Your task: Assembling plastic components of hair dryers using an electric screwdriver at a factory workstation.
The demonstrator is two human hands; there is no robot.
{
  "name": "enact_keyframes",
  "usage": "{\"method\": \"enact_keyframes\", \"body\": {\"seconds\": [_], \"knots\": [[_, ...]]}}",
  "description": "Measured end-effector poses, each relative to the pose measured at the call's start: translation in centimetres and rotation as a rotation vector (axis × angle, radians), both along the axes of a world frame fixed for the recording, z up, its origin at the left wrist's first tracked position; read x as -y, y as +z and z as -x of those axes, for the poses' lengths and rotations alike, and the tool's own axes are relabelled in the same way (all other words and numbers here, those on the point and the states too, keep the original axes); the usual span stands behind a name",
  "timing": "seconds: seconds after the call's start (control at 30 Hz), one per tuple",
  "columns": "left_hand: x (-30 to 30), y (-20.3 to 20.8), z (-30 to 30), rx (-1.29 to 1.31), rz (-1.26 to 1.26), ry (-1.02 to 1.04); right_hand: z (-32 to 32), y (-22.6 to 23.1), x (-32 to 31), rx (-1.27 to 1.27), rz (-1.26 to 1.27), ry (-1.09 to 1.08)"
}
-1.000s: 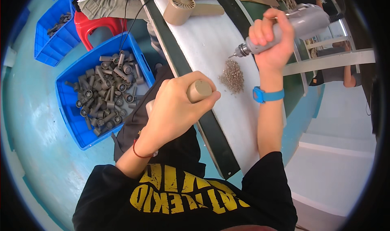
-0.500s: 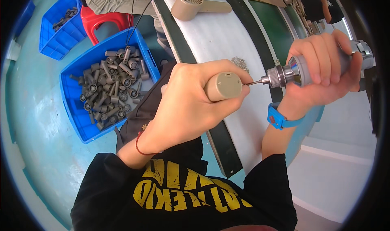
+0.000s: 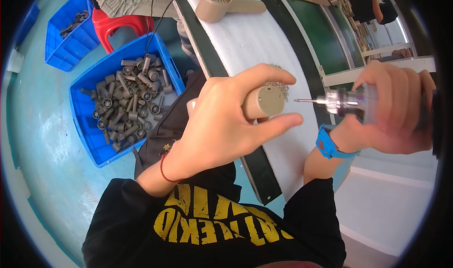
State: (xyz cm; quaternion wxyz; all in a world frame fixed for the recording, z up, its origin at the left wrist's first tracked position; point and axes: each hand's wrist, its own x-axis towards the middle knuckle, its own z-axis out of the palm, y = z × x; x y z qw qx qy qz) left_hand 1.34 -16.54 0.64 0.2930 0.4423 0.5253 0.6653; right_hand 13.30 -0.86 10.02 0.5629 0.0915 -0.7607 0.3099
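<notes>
My left hand grips a beige handheld fan, with its round, slotted end turned up toward me. Thumb and forefinger are stretched out past that end, while the other fingers curl behind it, mostly hidden. An electric screwdriver with a silver collar and thin bit is in my right hand, whose fingers wrap its grey body. The bit's tip points left at the fan, with a gap between them. Just behind the fan, a pile of small metal screws lies on the white mat, partly covered by my left hand.
More beige fans lie at the far end of the white foam mat. On the left floor stands a blue crate full of grey-brown fan parts. Beyond it are a red stool, another blue crate and a seated person's leg.
My right hand has drawn the screwdriver right and away from the fan, where its bit was before. My left thumb and forefinger have spread off the fan's end, which has tilted slightly.
</notes>
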Motion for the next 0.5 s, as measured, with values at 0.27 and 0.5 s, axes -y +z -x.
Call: {"method": "enact_keyframes", "body": {"seconds": [0.27, 0.5], "knots": [[0.0, -1.6, -0.6, -0.120, -0.105, -0.048, -4.5, -0.6, -0.5, 0.100, -0.585, -0.900], [0.3, -0.9, -0.8, -0.197, -0.121, -0.052, -5.3, 4.0, 1.7, 0.737, -0.914, -0.637]]}}
